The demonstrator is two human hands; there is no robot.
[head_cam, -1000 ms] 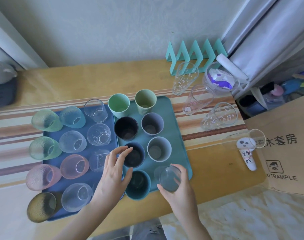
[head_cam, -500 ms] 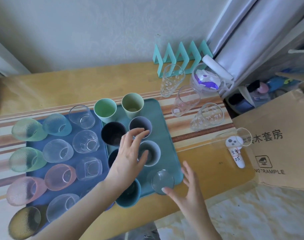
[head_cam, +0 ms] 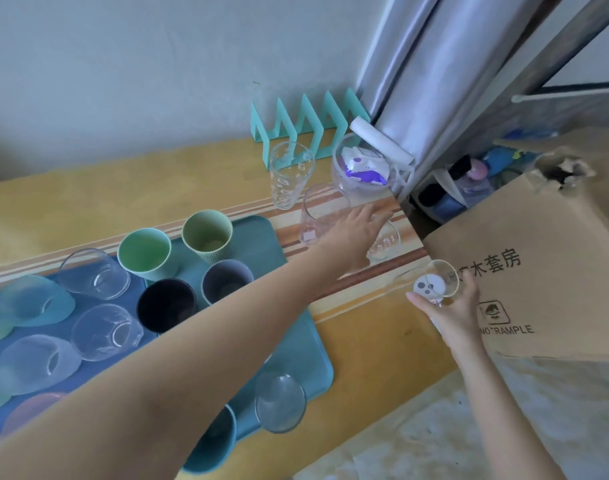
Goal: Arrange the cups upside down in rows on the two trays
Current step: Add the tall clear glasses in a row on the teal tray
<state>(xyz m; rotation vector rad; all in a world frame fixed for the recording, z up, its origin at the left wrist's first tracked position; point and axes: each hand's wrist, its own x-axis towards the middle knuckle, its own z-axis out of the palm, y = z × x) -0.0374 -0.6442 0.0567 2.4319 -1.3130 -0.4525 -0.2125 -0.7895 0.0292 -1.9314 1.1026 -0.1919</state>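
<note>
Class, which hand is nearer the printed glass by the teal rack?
Left. The left hand is just right of the printed glass; the right hand grips a clear glass much farther right.

A plain grey wall (head_cam: 140,64) backs a yellow table (head_cam: 105,188). A silvery curtain (head_cam: 434,64) hangs at the right, above a cardboard box (head_cam: 556,244). The floor (head_cam: 434,431) looks pale and marbled, possibly covered.

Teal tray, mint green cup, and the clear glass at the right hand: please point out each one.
teal tray (head_cam: 258,240): head view, bare far corner.
mint green cup (head_cam: 144,252): head view, inner wall.
clear glass (head_cam: 434,282): head view, open end.
</note>
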